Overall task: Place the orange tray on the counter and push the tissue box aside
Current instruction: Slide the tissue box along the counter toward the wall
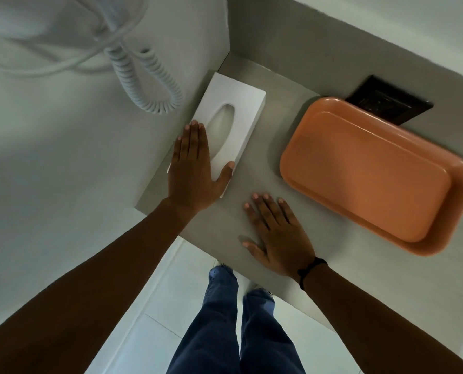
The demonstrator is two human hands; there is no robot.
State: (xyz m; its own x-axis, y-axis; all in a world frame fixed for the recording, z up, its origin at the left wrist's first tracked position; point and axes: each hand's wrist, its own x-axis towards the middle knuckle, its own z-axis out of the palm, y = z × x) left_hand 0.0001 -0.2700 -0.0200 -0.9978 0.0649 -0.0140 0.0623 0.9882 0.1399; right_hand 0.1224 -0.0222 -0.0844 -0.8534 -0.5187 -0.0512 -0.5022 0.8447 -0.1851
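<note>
Orange tray (pixel 370 174) at 3 o'clock on counter (pixel 254 147); left hand (pixel 195 168) flat on tissue box (pixel 225 130), right hand (pixel 276 236) flat, empty; next likely push toward 10 o'clock

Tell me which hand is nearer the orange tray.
The right hand. It lies flat on the counter, just left of the orange tray and not touching it. The left hand is farther off, resting on the tissue box.
</note>
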